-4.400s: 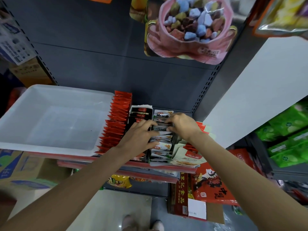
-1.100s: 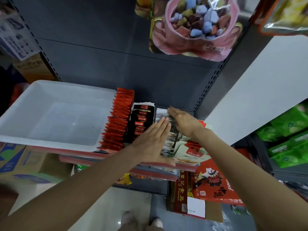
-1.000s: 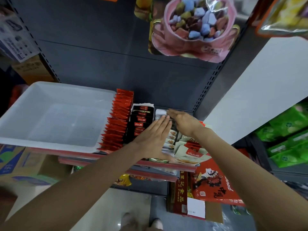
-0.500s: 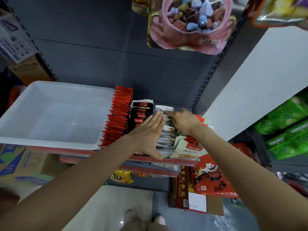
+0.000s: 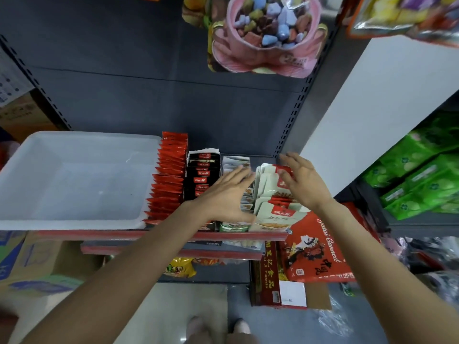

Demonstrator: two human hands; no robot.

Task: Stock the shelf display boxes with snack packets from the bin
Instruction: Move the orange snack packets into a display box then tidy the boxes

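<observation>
On the shelf, front right: both hands work over the rows of packets.
Left hand (image 5: 224,194): flat, fingers straight and together, laid along the white packets (image 5: 236,163); it holds nothing, and looks set there to keep that row upright and packed tight.
Right hand (image 5: 301,181): spread wide, fingers fanned over the red-topped pouches (image 5: 275,214) at 3 o'clock of the left hand; nothing gripped. Whether the palm touches the pouches I cannot tell, as it is blurred.
Between the hands: the pouches stand leaning in a row, likely being squared up so labels face forward.
Black packets (image 5: 202,175): at 9 o'clock of the left hand, filed upright in their display box.
Red packets (image 5: 169,180): further out at 9 o'clock, overlapped in a long row, just beside the bin.
Bin (image 5: 74,145): white, on the shelf at far 9 o'clock; no packets show in it, so stocking seems nearly done and this is tidying.
Shelf (image 5: 173,235): red front edge at 6 o'clock of the hands.
Carton (image 5: 313,249): red, below at 5 o'clock.
</observation>
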